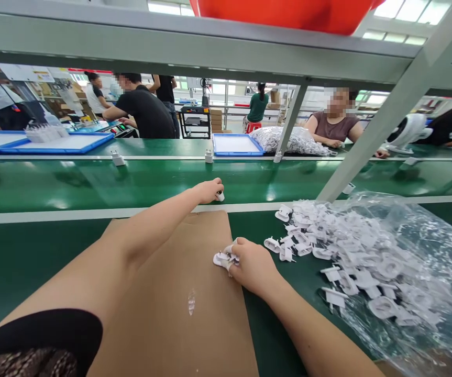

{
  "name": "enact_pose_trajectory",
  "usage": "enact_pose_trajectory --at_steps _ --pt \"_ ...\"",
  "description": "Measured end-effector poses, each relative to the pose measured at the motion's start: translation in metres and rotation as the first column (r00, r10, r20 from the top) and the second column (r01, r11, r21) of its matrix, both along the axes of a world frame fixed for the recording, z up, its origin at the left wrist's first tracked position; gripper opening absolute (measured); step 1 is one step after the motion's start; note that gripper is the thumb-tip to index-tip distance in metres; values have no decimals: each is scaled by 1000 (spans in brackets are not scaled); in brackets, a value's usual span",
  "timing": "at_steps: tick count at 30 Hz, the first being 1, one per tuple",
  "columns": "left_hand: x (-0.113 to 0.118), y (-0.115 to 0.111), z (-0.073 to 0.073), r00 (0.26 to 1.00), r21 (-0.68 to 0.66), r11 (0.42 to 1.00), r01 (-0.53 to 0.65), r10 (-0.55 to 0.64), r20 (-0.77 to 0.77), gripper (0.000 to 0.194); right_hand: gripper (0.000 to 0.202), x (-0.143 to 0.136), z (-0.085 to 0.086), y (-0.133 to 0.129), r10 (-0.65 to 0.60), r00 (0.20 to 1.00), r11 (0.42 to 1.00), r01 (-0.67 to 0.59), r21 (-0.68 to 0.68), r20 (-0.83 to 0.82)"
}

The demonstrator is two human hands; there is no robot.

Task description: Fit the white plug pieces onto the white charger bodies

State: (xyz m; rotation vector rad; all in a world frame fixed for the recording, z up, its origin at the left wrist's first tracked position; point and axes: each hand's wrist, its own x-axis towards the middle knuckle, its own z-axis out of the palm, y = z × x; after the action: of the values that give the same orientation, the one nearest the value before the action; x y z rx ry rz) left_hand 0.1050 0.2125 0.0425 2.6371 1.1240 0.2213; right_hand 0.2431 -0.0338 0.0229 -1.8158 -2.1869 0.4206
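Two full grips.
Our right hand (254, 263) clutches white oval pinned pieces (221, 259); our left hand (210, 190) holds a white part (220, 196), mostly hidden.

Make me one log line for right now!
left hand: holding white part over green belt; right hand: holding white plug pieces at cardboard edge; nearby: white pile, clear plastic

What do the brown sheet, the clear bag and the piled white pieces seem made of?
Brown sheet: probably cardboard, matte and plain tan. Clear bag: likely thin plastic film, glossy, see-through and crinkled. White pieces: apparently molded plastic, smooth and evenly white.
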Motion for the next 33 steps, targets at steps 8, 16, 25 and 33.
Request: enact_pose_trajectory --at_steps 8,16,25,33 --pt "-52 -102 8 971 -91 994 -58 78 225 24 21 19 3 9 -103 938 953 188 238 -330" --pt "-76 -188 -25 934 -170 981 96 -29 357 21 25 14 9 6 -45 880 952 181 246 -473" --pt "-81 -188 -62 760 -335 935 114 135 636 35 28 -7 19 -3 65 974 971 -11 239 -218" --pt "-83 -185 -61 735 -310 936 168 90 672 24 30 -28 28 2 130 990 981 -119 152 -62"
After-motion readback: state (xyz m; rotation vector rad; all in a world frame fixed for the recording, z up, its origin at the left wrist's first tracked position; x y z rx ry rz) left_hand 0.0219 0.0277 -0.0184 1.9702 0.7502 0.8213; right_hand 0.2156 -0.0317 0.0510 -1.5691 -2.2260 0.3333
